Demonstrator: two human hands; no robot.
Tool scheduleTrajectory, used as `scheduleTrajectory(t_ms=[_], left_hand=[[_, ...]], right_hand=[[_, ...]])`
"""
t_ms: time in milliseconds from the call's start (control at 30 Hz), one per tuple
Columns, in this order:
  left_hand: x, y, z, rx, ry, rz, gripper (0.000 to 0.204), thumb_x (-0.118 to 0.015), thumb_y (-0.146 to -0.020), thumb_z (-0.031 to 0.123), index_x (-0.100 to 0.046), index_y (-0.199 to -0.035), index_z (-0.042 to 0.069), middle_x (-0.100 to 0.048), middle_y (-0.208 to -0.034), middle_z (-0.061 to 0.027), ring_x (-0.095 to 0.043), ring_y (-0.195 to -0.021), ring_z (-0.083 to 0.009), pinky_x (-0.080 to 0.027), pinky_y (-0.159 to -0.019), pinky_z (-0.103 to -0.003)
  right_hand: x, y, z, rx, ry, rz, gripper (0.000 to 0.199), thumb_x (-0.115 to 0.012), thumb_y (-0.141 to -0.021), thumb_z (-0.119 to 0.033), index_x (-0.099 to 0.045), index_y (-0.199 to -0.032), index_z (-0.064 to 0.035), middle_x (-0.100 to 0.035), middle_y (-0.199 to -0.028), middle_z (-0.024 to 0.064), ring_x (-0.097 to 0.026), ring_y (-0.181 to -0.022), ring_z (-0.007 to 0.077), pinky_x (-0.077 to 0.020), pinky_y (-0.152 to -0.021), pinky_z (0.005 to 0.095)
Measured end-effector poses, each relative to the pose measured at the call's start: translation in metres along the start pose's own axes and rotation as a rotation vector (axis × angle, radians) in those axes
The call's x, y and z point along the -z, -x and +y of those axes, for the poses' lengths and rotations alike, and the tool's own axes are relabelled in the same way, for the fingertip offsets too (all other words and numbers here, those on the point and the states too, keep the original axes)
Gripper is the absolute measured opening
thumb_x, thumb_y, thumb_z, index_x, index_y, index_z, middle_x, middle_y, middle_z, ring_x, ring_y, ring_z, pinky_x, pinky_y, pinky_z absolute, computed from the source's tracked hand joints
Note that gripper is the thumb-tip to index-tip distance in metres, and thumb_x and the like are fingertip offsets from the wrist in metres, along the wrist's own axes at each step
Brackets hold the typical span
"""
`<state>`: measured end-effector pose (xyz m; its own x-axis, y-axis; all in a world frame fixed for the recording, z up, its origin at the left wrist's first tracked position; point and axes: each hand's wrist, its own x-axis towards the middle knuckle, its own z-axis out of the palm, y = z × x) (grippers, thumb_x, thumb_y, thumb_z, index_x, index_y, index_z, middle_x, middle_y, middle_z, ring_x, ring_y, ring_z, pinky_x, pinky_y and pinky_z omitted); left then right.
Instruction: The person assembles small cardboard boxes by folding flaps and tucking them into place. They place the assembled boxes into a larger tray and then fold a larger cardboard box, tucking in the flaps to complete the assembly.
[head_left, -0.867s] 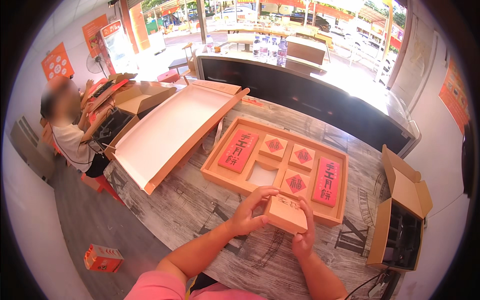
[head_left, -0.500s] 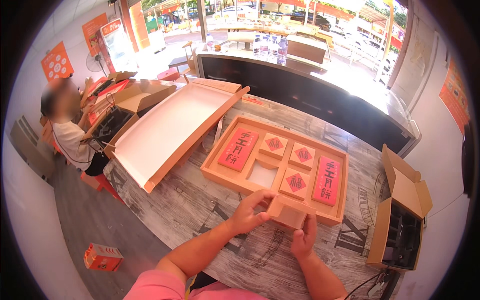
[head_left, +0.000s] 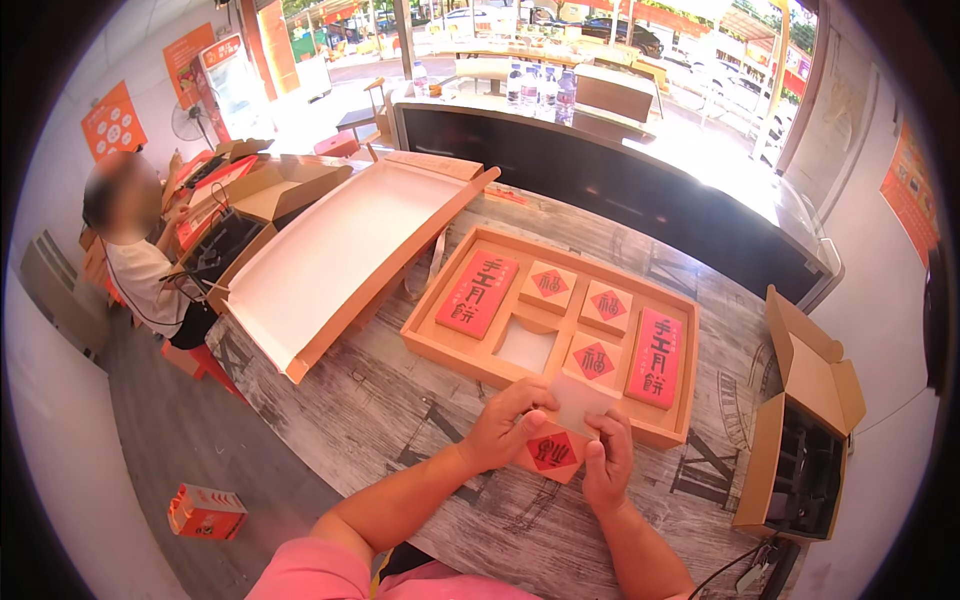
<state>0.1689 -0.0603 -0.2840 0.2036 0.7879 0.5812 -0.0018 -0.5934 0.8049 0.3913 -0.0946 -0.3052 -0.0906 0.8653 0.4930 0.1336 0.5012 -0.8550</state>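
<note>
Both hands worked one item at the near edge of the surface (head_left: 400, 400). Left hand (head_left: 512, 425) had its grip curled shut over the top-left of a small square box (head_left: 553, 452), fingers over the upper edge, thumb on the near side. Right hand (head_left: 607, 460) pressed fingers flat on the box's right side, thumb tucked; grip closed on it too, tho how much of the hold was under the box couldn't be told. A pale, translucent sheet (head_left: 580, 400) sat just above the fingers, between the grip & the tray.

Judgement: best done w/ both hands kept low & level, box squared to the opening before letting go, fingers off the edges that have to slide past the tray walls.

The box: tan card, red diamond label on top w/ dark character, partly covered by both hands; corner pointed toward the person.

Just beyond the grip, touching the box area: the big tan tray (head_left: 440, 340) w/ compartments. Two long red-label boxes at its L & R ends, three small red-diamond boxes in the middle, one empty slot (head_left: 527, 347) directly past the left hand.

Further left of the grip: the tray's lid (head_left: 340, 250), white inside, lying open. Right of grip: an open cardboard carton (head_left: 800, 440). Far left, another person (head_left: 140, 270) sat by more cartons.
</note>
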Motion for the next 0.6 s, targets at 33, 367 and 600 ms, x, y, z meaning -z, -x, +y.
scheduleTrajectory(t_ms=[33, 367, 600], left_hand=[[0.002, 0.004, -0.005, 0.034, 0.008, -0.027, 0.032, -0.063, -0.111, 0.031, -0.068, -0.116, 0.000, -0.068, -0.115, -0.0143, -0.066, -0.108, -0.0266, -0.052, -0.095, -0.036], [-0.012, 0.013, -0.018, 0.216, 0.175, 0.067, 0.017, -0.059, -0.112, 0.018, -0.062, -0.118, 0.003, -0.067, -0.129, -0.0112, -0.063, -0.114, -0.0168, -0.050, -0.102, -0.033], [-0.020, 0.009, -0.005, 0.294, 0.351, 0.153, 0.030, -0.057, -0.113, 0.023, -0.058, -0.136, 0.003, -0.066, -0.133, -0.0087, -0.061, -0.124, -0.0148, -0.048, -0.108, -0.032]], right_hand=[[0.000, -0.002, -0.003, 0.024, 0.027, -0.010, 0.036, -0.058, -0.111, -0.030, -0.063, -0.125, 0.0025, -0.058, -0.130, 0.0151, -0.055, -0.122, 0.0230, -0.0450, -0.107, 0.0370], [-0.006, 0.000, 0.010, 0.003, -0.123, 0.012, 0.017, -0.058, -0.108, -0.005, -0.054, -0.125, -0.0036, -0.058, -0.143, 0.0168, -0.058, -0.123, 0.0194, -0.0448, -0.110, 0.0344], [-0.012, 0.001, 0.010, -0.073, -0.349, 0.076, 0.034, -0.065, -0.106, -0.004, -0.043, -0.131, -0.0039, -0.058, -0.147, 0.0200, -0.060, -0.129, 0.0220, -0.0498, -0.110, 0.0370]])
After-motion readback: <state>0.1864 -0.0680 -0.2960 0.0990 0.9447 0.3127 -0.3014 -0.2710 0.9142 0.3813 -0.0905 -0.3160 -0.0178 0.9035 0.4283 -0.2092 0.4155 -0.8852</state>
